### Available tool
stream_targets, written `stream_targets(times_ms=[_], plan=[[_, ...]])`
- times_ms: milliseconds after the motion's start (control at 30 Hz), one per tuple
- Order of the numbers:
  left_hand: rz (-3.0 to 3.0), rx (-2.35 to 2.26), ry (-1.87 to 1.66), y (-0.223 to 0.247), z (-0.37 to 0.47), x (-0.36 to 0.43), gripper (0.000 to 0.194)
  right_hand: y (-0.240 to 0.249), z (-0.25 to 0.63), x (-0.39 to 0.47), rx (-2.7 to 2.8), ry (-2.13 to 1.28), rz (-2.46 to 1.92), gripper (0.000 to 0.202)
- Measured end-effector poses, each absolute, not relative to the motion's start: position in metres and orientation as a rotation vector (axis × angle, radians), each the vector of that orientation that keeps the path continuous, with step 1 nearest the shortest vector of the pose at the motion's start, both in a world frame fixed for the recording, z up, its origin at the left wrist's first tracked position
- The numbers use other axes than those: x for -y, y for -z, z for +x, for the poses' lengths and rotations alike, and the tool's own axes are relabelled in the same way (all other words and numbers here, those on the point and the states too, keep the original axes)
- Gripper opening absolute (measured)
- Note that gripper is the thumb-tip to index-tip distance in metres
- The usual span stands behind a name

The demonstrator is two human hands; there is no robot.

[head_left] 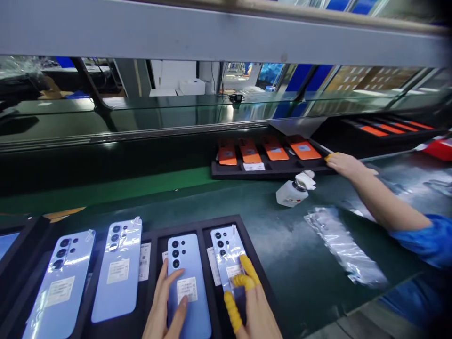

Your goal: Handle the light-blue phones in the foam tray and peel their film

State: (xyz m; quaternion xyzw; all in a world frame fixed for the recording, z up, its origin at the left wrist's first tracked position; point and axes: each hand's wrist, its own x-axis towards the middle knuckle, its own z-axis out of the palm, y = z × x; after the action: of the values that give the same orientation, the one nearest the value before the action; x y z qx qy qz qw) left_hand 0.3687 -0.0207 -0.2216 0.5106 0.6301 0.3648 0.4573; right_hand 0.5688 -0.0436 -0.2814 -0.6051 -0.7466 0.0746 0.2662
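Observation:
Four-slot dark foam tray (pixel 259 282) lies before me with light-blue smartphones in it, backs up, each with a white label. My left hand (pixel 165 301) grips the left side of one smartphone (pixel 193 315), its thumb by the label. In the rightmost slot, my right hand (pixel 252 301), wearing yellow finger cots, holds another smartphone (pixel 228 249) whose back has a shiny clear film. To the left are two more filmed smartphones (pixel 118 296) (pixel 60 310); the nearer one overlaps a printed slip (pixel 144 261).
A co-worker's hand (pixel 348 167) touches a far black tray (pixel 233 175) of orange phones (pixel 249 153). A white pump bottle (pixel 292 194) and clear plastic sleeves (pixel 344 245) lie on the green bench to the right. A metal beam (pixel 212 33) crosses overhead.

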Motion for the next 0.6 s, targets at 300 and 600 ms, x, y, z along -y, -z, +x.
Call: stream_targets(times_ms=[300, 600], plan=[[0.815, -1.273, -1.217, 0.226, 0.364, 0.015, 0.04, 0.278, 0.539, 0.037, 2.087, -0.403, -1.533, 0.034], [0.778, -1.305, -1.314, 0.217, 0.366, 0.016, 0.058, 0.255, 0.547, 0.04, 1.585, -0.612, -1.663, 0.037]])
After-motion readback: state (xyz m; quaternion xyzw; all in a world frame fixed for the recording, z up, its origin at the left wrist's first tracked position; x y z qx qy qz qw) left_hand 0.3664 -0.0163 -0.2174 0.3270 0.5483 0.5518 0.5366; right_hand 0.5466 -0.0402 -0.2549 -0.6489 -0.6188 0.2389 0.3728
